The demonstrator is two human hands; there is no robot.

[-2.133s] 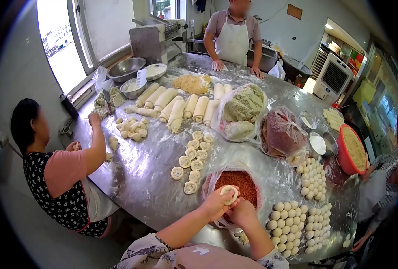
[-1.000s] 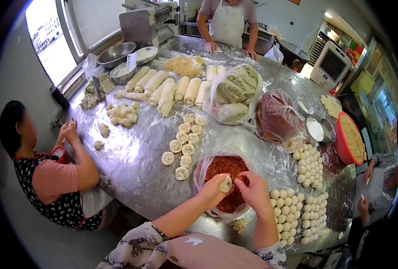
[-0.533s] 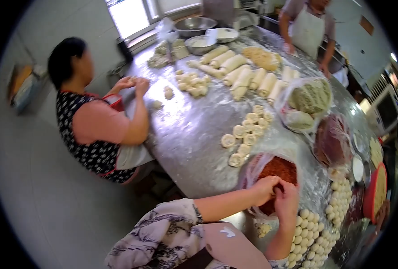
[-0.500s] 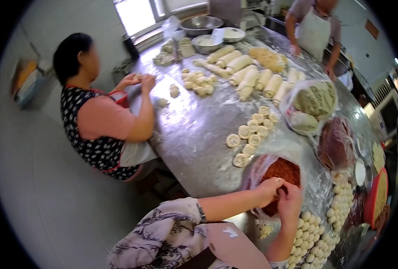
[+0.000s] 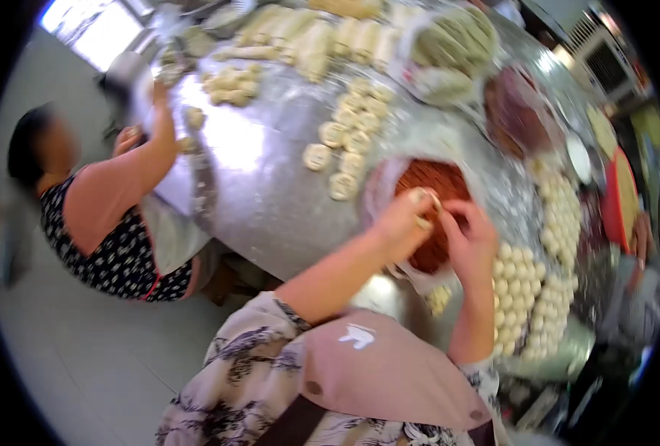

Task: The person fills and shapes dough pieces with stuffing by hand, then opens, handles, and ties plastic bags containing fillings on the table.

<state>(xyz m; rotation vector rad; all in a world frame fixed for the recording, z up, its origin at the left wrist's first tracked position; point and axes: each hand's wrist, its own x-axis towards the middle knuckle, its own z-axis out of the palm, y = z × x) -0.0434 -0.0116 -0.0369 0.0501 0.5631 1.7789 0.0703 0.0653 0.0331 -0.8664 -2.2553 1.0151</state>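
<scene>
Over a plastic-lined container of red-brown filling, my left hand is closed around a small piece of pale dough, mostly hidden by the fingers. My right hand pinches at the dough's edge with thumb and forefinger, its fingers bent. Left of the container lie flat coiled dough pieces in short rows. Many round dough balls sit in blocks to the right. A scrap of yellowish dough lies just below the container.
At the left table edge a co-worker reaches over the metal table. Dough rolls, dough lumps, a bag of green filling and a bag of dark red filling stand farther back. A red basin is at the right.
The view has swung, so the table appears higher. My hands have drawn slightly apart at the dough, still over the filling. The co-worker at the left has stretched an arm out toward the table's back.
</scene>
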